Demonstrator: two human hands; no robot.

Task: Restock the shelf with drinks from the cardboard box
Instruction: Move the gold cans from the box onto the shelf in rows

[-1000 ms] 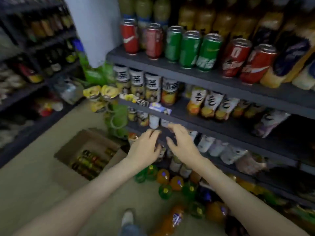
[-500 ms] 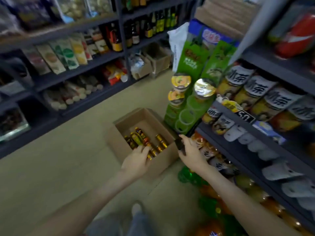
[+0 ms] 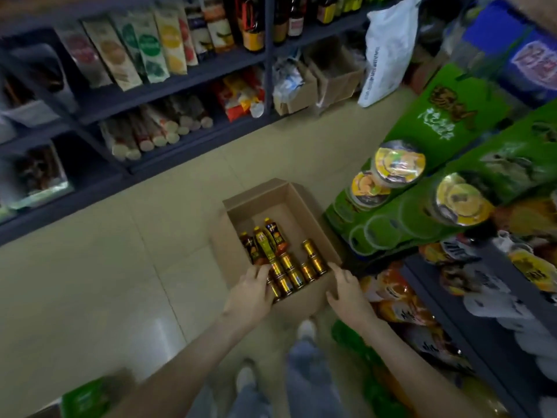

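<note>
Shop aisle floor: cardboard box, drinks inside; both hands open, empty, at rim.

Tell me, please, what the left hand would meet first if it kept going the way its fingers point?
Most likely the gold cans lying in the cardboard box: the left hand hangs open at the box's near edge, fingers aimed at them. Depth is unclear, so it may already touch.

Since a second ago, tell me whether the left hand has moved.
Yes. The left hand has left the drinks shelf and come down to the cardboard box on the floor, fingers over the near cans.
</note>
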